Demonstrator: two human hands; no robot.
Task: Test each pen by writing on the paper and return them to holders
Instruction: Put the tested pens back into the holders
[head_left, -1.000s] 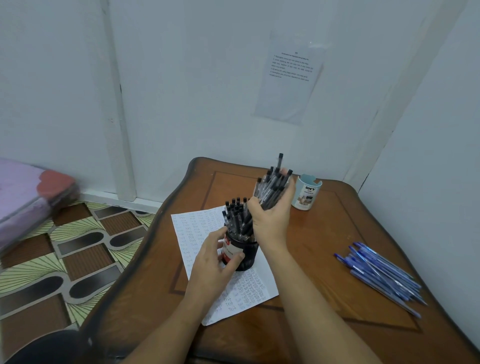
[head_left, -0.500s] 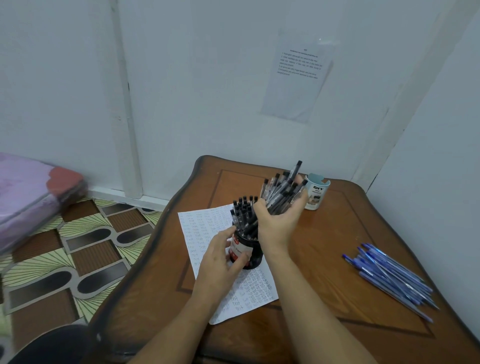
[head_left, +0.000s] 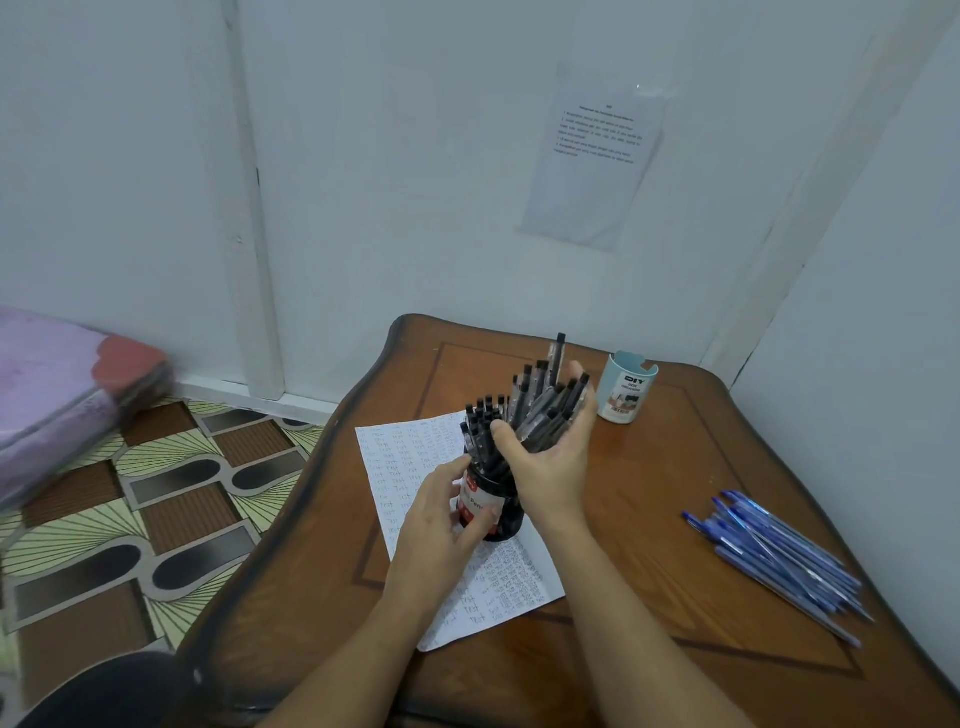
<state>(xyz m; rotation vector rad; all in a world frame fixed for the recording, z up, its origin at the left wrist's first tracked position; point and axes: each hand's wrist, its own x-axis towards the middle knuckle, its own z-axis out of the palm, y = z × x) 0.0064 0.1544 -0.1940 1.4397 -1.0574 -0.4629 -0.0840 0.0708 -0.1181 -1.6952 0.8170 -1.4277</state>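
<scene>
The right hand (head_left: 553, 470) is wrapped round a bundle of black pens (head_left: 545, 405). Its thumb lies across the near side and its fingers (head_left: 574, 373) curl up behind, so the bundle is clamped between them, fanning up and to the right. The pens' lower ends are hidden by the palm, and I cannot tell whether they reach into the holder. Just left of the bundle, other black pens (head_left: 480, 423) stand upright in the black pen holder (head_left: 498, 519), which rests on the paper (head_left: 400, 457). The paper is covered in rows of small handwritten words.

The left hand (head_left: 436, 525) grips this holder from the near left, thumb on its label and fingers round the side.

Farther back on the desk (head_left: 675, 457), a light blue holder (head_left: 626, 389) stands apart from the hands. At the right edge lies a loose heap of blue pens (head_left: 779, 556), well away from both holders. A printed sheet (head_left: 592, 156) hangs on the wall, and patterned floor (head_left: 156, 493) shows on the left.
</scene>
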